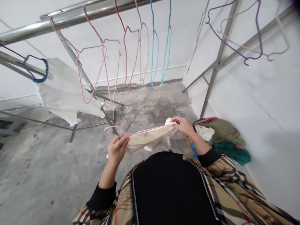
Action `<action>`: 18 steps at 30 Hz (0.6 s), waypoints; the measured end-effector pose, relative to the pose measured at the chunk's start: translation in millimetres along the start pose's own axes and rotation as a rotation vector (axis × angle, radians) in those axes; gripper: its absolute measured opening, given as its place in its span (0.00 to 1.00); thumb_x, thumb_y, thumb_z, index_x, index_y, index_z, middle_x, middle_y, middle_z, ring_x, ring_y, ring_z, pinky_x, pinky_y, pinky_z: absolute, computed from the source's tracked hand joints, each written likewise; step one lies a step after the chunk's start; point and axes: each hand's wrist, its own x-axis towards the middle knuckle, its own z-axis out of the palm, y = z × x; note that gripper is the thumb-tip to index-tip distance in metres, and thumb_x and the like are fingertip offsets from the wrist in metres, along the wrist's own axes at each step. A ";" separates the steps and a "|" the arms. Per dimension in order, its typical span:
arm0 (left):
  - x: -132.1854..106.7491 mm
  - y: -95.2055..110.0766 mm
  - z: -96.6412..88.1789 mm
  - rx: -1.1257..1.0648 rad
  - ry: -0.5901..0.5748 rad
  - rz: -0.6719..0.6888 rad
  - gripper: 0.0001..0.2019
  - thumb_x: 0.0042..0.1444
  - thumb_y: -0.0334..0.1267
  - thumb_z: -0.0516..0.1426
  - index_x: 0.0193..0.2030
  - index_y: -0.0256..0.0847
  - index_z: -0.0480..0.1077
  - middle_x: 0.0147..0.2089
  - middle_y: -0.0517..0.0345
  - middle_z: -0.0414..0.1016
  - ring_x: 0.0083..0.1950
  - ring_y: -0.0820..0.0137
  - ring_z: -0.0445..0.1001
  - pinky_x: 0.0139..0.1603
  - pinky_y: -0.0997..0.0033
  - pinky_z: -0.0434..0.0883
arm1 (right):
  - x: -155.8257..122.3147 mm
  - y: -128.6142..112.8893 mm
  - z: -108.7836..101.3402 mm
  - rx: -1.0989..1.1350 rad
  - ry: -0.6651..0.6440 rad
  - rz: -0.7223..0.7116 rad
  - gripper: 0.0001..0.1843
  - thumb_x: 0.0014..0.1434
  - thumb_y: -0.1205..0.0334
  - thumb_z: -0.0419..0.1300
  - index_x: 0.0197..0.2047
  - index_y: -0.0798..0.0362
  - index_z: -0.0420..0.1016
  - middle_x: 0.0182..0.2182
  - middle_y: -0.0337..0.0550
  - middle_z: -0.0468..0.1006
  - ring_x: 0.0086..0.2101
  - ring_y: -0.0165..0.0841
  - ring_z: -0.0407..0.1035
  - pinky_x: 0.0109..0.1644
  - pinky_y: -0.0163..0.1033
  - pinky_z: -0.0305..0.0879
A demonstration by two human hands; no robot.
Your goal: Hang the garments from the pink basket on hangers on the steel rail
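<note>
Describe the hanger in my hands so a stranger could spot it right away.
From the thick metal rail, look down toward your left hand and right hand. Between them runs a pink hanger. Unlike the pink hangers on the rail, it is held, with pale cloth along it.

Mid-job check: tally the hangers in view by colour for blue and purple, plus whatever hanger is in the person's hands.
Thin, bright blue, triangular hangers: 2
Thin purple hangers: 2
Thin pink hanger, in the left hand and right hand: 1
Total: 5
</note>
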 end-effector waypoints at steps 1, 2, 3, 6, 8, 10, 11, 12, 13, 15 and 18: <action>-1.4 -1.9 0.3 0.007 0.025 0.007 0.08 0.58 0.41 0.59 0.36 0.42 0.78 0.31 0.56 0.77 0.31 0.73 0.76 0.33 0.75 0.72 | 0.5 -2.9 -0.3 -0.012 0.007 -0.014 0.09 0.43 0.64 0.56 0.31 0.54 0.73 0.28 0.40 0.75 0.29 0.31 0.68 0.32 0.35 0.62; -2.6 -3.6 0.5 0.013 0.049 0.018 0.08 0.58 0.40 0.59 0.36 0.42 0.78 0.31 0.56 0.77 0.31 0.74 0.76 0.33 0.76 0.72 | 0.8 -5.8 -0.7 -0.025 0.012 -0.026 0.10 0.43 0.65 0.56 0.31 0.54 0.73 0.28 0.40 0.75 0.29 0.31 0.67 0.33 0.35 0.62; -3.6 -5.1 0.6 0.023 0.072 0.028 0.07 0.58 0.39 0.59 0.36 0.42 0.78 0.31 0.57 0.77 0.31 0.74 0.76 0.33 0.76 0.72 | 0.9 -8.7 -1.3 -0.039 0.015 -0.036 0.10 0.42 0.65 0.56 0.31 0.54 0.73 0.28 0.40 0.75 0.29 0.31 0.67 0.33 0.35 0.62; -6.2 -8.5 0.4 0.076 0.121 0.029 0.07 0.59 0.39 0.59 0.36 0.42 0.78 0.33 0.56 0.78 0.32 0.74 0.76 0.34 0.75 0.72 | -0.4 -18.0 -4.1 -0.076 0.003 -0.060 0.12 0.43 0.66 0.56 0.33 0.53 0.75 0.29 0.40 0.76 0.31 0.32 0.68 0.35 0.36 0.63; -8.0 -10.0 0.1 0.121 0.137 0.009 0.08 0.59 0.40 0.58 0.35 0.43 0.79 0.33 0.56 0.78 0.32 0.73 0.76 0.35 0.75 0.72 | -2.0 -23.9 -5.8 -0.096 -0.018 -0.069 0.13 0.42 0.67 0.56 0.34 0.53 0.76 0.30 0.41 0.78 0.32 0.33 0.69 0.37 0.37 0.64; -10.3 -11.2 -0.3 0.146 0.158 -0.001 0.09 0.59 0.41 0.58 0.35 0.42 0.79 0.33 0.56 0.78 0.32 0.73 0.76 0.34 0.75 0.73 | -3.5 -28.5 -6.7 -0.130 -0.045 -0.074 0.14 0.42 0.68 0.56 0.35 0.53 0.77 0.32 0.41 0.79 0.33 0.33 0.70 0.37 0.37 0.65; -11.5 -11.7 -0.6 0.156 0.176 -0.001 0.09 0.59 0.41 0.58 0.35 0.42 0.79 0.33 0.55 0.78 0.32 0.73 0.76 0.34 0.75 0.73 | -4.1 -30.3 -6.8 -0.150 -0.060 -0.072 0.14 0.43 0.68 0.56 0.35 0.53 0.78 0.33 0.41 0.80 0.32 0.33 0.70 0.37 0.37 0.65; -12.7 -12.2 -0.9 0.167 0.196 0.003 0.09 0.59 0.41 0.58 0.35 0.42 0.79 0.33 0.55 0.78 0.31 0.73 0.76 0.34 0.75 0.73 | -4.5 -31.6 -6.6 -0.165 -0.080 -0.067 0.15 0.44 0.68 0.56 0.35 0.53 0.78 0.32 0.41 0.80 0.32 0.33 0.70 0.37 0.36 0.64; -13.9 -12.9 -1.3 0.182 0.215 0.012 0.08 0.59 0.40 0.59 0.35 0.42 0.79 0.32 0.55 0.78 0.31 0.73 0.76 0.34 0.76 0.73 | -4.8 -32.7 -6.3 -0.170 -0.100 -0.057 0.15 0.44 0.68 0.55 0.35 0.53 0.78 0.32 0.41 0.80 0.31 0.32 0.69 0.36 0.36 0.64; -16.1 -14.9 -2.3 0.216 0.240 0.056 0.07 0.59 0.39 0.59 0.35 0.42 0.79 0.32 0.56 0.77 0.31 0.74 0.75 0.34 0.76 0.73 | -5.3 -34.5 -5.7 -0.152 -0.125 -0.031 0.16 0.44 0.68 0.55 0.36 0.54 0.78 0.30 0.40 0.79 0.29 0.31 0.68 0.34 0.35 0.63; -19.3 -20.6 -4.5 0.229 0.245 0.194 0.05 0.57 0.36 0.61 0.33 0.41 0.79 0.31 0.56 0.77 0.30 0.75 0.75 0.33 0.77 0.73 | -5.8 -37.0 -5.9 -0.136 -0.099 -0.009 0.16 0.44 0.66 0.54 0.36 0.55 0.78 0.29 0.40 0.78 0.27 0.30 0.67 0.32 0.34 0.62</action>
